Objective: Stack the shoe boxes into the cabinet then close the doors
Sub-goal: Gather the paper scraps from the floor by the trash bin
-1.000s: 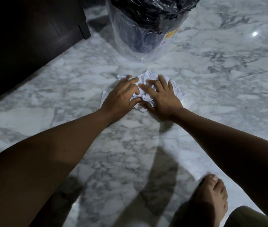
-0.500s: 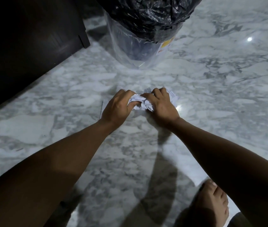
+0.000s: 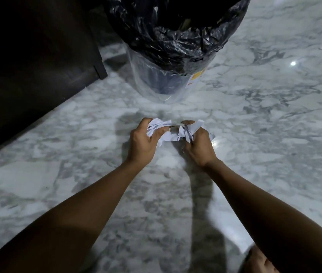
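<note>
Both of my hands grip crumpled white paper (image 3: 166,133) just above the marble floor. My left hand (image 3: 143,141) is closed around one wad, my right hand (image 3: 198,144) around the other, and the paper stretches between them. No shoe box is in view. A dark wooden cabinet (image 3: 28,66) fills the upper left, its bottom corner reaching the floor; I see no doors of it.
A clear plastic bin (image 3: 162,83) lined with a black bag (image 3: 176,32) stands just beyond my hands. White and grey marble floor (image 3: 264,115) spreads to the right and toward me. My bare foot (image 3: 258,261) shows at the bottom right.
The paper lay flat on the floor under both hands; I have bunched it up and lifted it, and my hands have drawn slightly apart.
</note>
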